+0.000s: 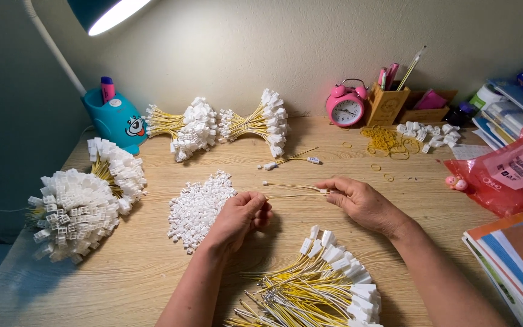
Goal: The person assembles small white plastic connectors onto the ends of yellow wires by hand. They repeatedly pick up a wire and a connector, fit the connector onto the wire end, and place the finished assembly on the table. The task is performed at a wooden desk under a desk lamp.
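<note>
My left hand [242, 215] is curled shut over the near end of thin yellow wires [290, 188], just right of a heap of small white plastic connectors [198, 207]. My right hand [358, 200] pinches the same wires at their far end, fingers closed around them. The wires span the gap between both hands above the wooden desk [152, 266]. A loose pile of yellow wires with white connectors [319, 284] lies just in front of my hands.
Bundled finished wire sets lie at the left [83, 206] and at the back [225, 126]. A blue lamp base [116, 120], pink alarm clock [346, 106], pen holder [387, 103], yellow rubber bands [385, 140], a red plastic bag [506, 175] and stacked books [509, 254] ring the desk.
</note>
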